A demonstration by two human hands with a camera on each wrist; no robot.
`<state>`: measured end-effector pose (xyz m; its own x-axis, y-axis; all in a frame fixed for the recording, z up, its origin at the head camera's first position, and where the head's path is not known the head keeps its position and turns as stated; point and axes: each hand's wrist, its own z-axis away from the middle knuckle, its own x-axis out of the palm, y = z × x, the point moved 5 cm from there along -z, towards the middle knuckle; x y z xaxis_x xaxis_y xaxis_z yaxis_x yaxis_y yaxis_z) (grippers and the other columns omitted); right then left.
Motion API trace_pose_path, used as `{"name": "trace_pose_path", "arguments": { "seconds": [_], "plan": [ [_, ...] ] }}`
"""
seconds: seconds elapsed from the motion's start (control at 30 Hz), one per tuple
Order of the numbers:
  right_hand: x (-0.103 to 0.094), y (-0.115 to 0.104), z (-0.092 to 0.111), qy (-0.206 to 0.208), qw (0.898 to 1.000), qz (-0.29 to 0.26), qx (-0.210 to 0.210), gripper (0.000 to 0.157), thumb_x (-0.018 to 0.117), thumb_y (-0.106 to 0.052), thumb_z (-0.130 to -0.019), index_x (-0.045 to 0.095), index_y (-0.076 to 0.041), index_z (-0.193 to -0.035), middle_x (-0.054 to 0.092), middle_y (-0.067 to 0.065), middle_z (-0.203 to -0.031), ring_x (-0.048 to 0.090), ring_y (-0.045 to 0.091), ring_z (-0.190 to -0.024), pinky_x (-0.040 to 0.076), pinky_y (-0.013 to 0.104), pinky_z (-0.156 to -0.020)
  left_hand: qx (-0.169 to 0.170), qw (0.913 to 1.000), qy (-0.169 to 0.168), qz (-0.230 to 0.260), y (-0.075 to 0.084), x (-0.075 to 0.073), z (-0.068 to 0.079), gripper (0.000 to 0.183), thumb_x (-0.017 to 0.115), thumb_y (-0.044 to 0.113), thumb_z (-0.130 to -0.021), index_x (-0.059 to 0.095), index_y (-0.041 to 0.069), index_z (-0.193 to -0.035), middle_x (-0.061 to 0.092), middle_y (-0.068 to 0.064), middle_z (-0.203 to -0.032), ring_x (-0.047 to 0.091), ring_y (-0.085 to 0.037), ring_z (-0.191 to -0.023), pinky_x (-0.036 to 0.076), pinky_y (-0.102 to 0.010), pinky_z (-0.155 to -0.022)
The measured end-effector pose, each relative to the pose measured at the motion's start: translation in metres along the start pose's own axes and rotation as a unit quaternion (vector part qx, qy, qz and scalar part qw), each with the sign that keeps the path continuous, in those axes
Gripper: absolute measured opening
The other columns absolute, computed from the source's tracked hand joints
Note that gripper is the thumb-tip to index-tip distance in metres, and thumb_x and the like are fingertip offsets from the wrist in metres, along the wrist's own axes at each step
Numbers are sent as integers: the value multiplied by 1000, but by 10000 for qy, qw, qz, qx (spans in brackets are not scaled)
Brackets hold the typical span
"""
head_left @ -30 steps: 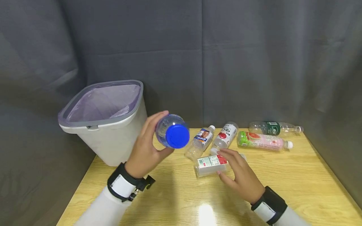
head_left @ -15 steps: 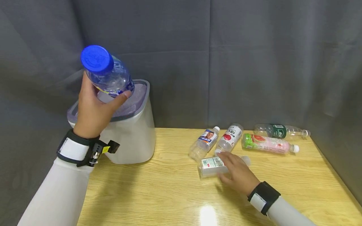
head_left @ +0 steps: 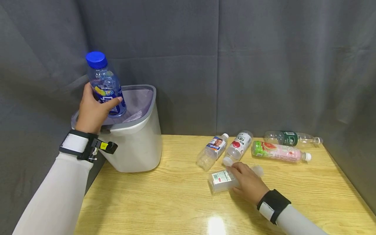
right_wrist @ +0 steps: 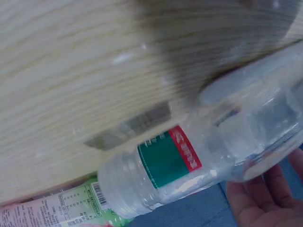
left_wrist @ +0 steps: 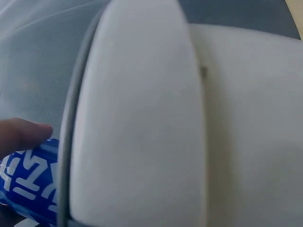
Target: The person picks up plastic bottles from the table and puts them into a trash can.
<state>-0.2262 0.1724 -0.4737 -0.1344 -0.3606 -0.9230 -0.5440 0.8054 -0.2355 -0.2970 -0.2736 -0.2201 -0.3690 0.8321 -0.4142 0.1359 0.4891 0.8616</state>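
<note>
Over the mouth of the white bin (head_left: pixel 139 147), my left hand (head_left: pixel 93 109) grips a clear plastic bottle (head_left: pixel 105 80) with a blue cap and blue label. The bottle leans slightly, cap up, its base overlapping the bin's opening. The left wrist view has a fingertip on the blue label (left_wrist: pixel 31 182), beside the bin's wall (left_wrist: pixel 137 118). On the table, my right hand (head_left: pixel 249 184) holds a clear bottle (head_left: pixel 218 186) on its side, thumb and fingers around its middle. Its green and red label (right_wrist: pixel 168 156) faces the right wrist view, fingers (right_wrist: pixel 272 189) along one side.
A purple-grey liner (head_left: pixel 141 98) lines the bin. Behind my right hand lie a bottle with a face on its label (head_left: pixel 214 148) and a cherry-label bottle (head_left: pixel 239 143). Further right are a pink-and-green bottle (head_left: pixel 279 151) and a green-label bottle (head_left: pixel 293 138). Grey curtain (head_left: pixel 264 65) backs the table.
My left hand has carried the blue-capped bottle from mid-table leftward over the bin and tipped it more upright. My right hand has come down onto the lying clear bottle, which has shifted slightly toward me.
</note>
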Motion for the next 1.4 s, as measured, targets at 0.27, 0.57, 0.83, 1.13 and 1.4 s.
{"name": "trace_pose_path", "arguments": {
  "seconds": [0.27,0.57,0.83,1.13,1.4],
  "plan": [
    [1,1,1,-430,9988,64,208,79,85,-22,-68,49,-8,-137,57,9,-130,52,28,-122,41,46,-105,231,9995,-32,-233,3,5,-1,99,75,37,-79,8,36,-152,28,-10,-156,32,-29,-140,28,-53,-115],
    [-12,-2,5,-135,9992,-281,238,76,83,-27,-71,48,-12,-138,56,3,-126,55,21,-116,48,41,-99,1686,9849,353,-153,38,17,25,88,75,25,-80,24,31,-150,36,1,-150,32,-9,-139,33,-40,-113],
    [-49,-18,5,838,9892,-1162,324,73,80,-35,-74,47,-15,-137,54,1,-125,54,11,-106,54,36,-85,3021,9519,-457,241,66,68,82,78,77,11,-78,38,18,-145,49,-3,-141,43,-11,-131,42,-40,-104],
    [-68,-37,16,1519,9530,-2523,714,72,76,-28,-80,40,-15,-142,51,0,-129,54,10,-111,50,24,-93,2669,9400,-1998,729,23,156,146,76,76,22,-81,36,26,-145,48,2,-142,45,-14,-130,44,-40,-103],
    [-74,-60,21,1675,9308,-3196,576,70,75,-19,-81,40,-16,-142,51,1,-133,54,14,-118,47,22,-98,1573,9196,-3277,1492,-14,219,195,85,78,32,-78,28,36,-147,43,8,-145,42,-10,-133,44,-39,-104]
  ]
}}
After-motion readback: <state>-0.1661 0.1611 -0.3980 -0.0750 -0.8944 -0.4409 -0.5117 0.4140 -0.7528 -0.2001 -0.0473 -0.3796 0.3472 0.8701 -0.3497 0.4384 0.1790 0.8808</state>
